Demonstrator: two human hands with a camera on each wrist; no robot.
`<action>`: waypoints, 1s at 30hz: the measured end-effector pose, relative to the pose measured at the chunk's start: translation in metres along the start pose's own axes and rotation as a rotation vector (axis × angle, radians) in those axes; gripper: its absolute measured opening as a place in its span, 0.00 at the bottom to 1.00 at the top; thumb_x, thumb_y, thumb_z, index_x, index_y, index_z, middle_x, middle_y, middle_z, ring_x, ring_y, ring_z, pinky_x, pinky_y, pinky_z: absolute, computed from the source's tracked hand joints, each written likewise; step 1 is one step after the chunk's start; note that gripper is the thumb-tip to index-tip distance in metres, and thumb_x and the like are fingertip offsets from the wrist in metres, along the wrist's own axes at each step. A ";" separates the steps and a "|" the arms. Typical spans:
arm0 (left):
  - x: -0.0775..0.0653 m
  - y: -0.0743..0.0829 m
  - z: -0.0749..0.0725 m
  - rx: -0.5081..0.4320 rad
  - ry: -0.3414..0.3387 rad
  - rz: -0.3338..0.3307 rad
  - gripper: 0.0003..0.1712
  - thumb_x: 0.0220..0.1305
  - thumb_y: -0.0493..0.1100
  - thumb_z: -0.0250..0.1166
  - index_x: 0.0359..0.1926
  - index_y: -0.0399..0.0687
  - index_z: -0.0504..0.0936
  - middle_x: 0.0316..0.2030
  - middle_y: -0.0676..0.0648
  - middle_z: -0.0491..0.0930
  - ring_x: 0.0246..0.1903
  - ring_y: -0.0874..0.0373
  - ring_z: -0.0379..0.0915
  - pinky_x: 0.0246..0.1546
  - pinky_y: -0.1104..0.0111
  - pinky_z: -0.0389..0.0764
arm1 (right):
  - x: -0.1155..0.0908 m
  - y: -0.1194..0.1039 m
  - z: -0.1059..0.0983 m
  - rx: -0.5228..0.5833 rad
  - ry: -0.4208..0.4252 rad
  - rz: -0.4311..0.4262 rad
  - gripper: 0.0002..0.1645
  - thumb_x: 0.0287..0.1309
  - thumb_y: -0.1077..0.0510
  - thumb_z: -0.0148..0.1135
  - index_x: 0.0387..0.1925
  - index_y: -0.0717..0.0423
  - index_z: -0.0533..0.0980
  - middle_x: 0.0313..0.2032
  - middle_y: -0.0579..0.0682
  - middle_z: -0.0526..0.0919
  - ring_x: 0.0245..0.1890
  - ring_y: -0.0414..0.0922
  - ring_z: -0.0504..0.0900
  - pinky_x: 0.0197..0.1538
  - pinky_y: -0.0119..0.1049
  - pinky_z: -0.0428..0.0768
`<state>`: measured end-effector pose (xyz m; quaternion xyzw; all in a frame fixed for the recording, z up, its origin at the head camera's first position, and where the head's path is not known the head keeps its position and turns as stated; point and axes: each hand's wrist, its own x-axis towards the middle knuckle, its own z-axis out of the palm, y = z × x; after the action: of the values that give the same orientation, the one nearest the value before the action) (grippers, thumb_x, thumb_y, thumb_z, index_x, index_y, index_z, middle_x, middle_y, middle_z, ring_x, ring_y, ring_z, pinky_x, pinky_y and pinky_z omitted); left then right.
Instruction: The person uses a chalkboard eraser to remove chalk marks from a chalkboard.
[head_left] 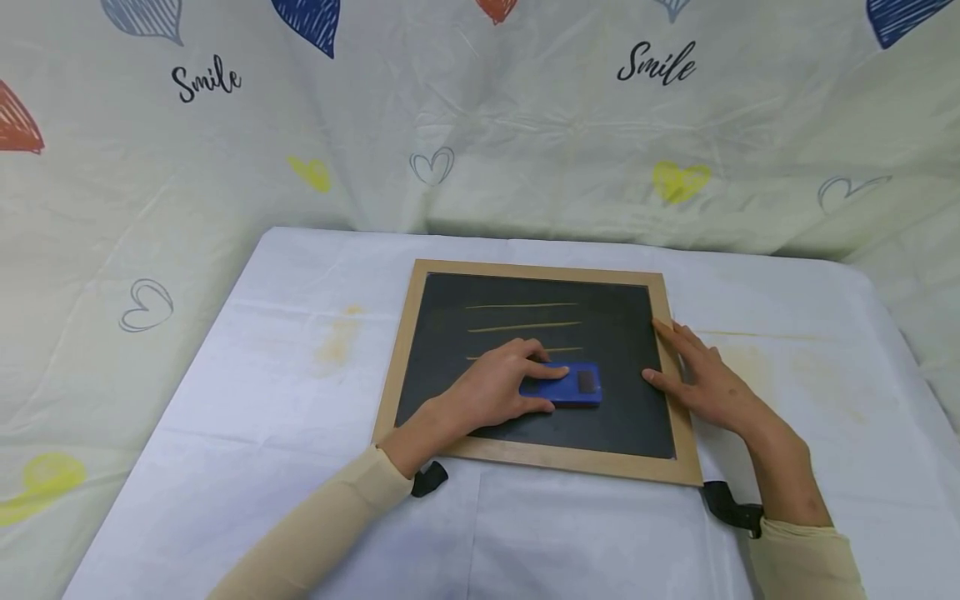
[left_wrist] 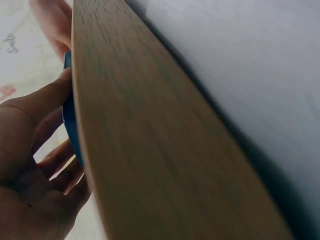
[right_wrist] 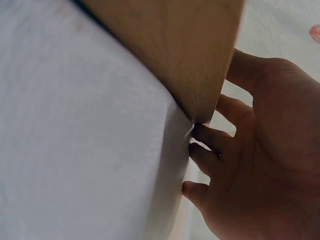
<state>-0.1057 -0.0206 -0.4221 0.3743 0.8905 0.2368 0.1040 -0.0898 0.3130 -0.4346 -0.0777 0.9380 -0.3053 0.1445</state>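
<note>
Here, our left hand (head_left: 492, 379) grips one end of the blue chalkboard eraser (head_left: 576, 385), on the lower middle of the chalkboard (head_left: 615, 432); our right hand (head_left: 707, 385) rests, fingers extended, at its wooden frame (head_left: 540, 271). We judge the eraser light, stiff-backed, best held by its sides.

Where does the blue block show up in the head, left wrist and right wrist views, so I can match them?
Head: the blue block is a little right of and below centre, gripped by the left hand.
Left wrist: left of centre, a narrow strip partly hidden behind the board's wooden frame.
Right wrist: not in it.
Shared landmark: that wooden frame, seen in all three views.
</note>
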 end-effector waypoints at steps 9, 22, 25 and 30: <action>0.013 0.009 0.006 0.004 -0.002 0.009 0.33 0.64 0.56 0.75 0.69 0.62 0.79 0.59 0.51 0.79 0.56 0.57 0.77 0.55 0.66 0.82 | 0.000 0.001 0.001 0.008 0.003 0.001 0.54 0.73 0.40 0.62 0.85 0.51 0.44 0.82 0.72 0.38 0.82 0.72 0.37 0.78 0.73 0.31; 0.022 0.015 0.009 0.025 -0.017 0.003 0.33 0.64 0.57 0.74 0.69 0.65 0.78 0.60 0.51 0.79 0.57 0.58 0.76 0.55 0.68 0.81 | 0.002 0.003 0.002 0.000 0.009 -0.001 0.54 0.73 0.41 0.62 0.85 0.52 0.44 0.81 0.73 0.39 0.82 0.72 0.38 0.78 0.73 0.31; 0.022 0.015 0.009 0.024 -0.016 0.000 0.33 0.64 0.57 0.74 0.69 0.65 0.78 0.60 0.52 0.79 0.57 0.58 0.76 0.55 0.69 0.81 | 0.002 0.003 0.002 0.004 0.008 -0.001 0.54 0.73 0.40 0.62 0.85 0.52 0.44 0.81 0.72 0.39 0.82 0.71 0.37 0.78 0.73 0.30; 0.022 0.014 0.010 0.022 -0.010 0.001 0.33 0.64 0.58 0.74 0.69 0.65 0.78 0.60 0.52 0.79 0.57 0.57 0.76 0.56 0.67 0.81 | 0.002 0.004 0.002 0.009 0.007 -0.002 0.54 0.73 0.40 0.62 0.85 0.51 0.44 0.81 0.72 0.39 0.82 0.71 0.37 0.78 0.73 0.30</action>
<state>-0.1086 0.0076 -0.4237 0.3772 0.8923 0.2254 0.1040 -0.0910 0.3146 -0.4389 -0.0767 0.9371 -0.3098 0.1411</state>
